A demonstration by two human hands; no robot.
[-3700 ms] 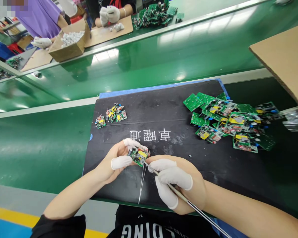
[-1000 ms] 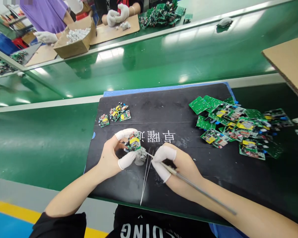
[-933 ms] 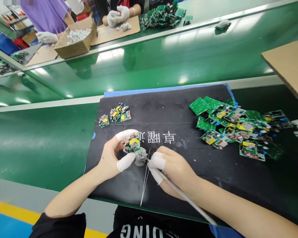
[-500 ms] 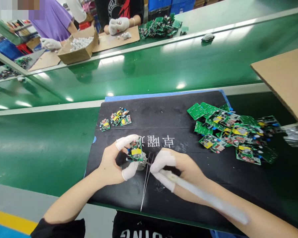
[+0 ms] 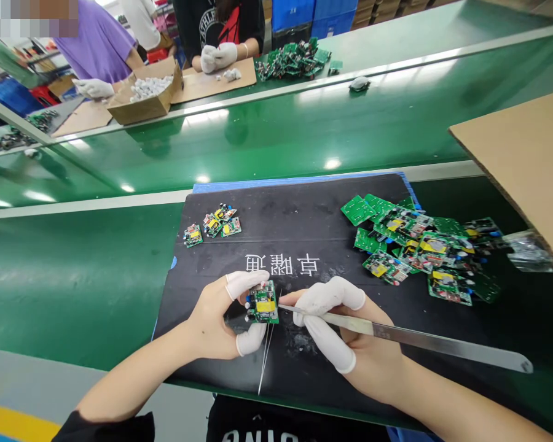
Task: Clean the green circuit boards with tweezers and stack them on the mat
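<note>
Your left hand pinches a small circuit board (yellow part up) just above the black mat; your right hand grips long tweezers, tip touching the board's edge.

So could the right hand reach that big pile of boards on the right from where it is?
Probably yes: the pile of boards lies in the open beyond the right hand, but that hand holds a metal tool.
</note>
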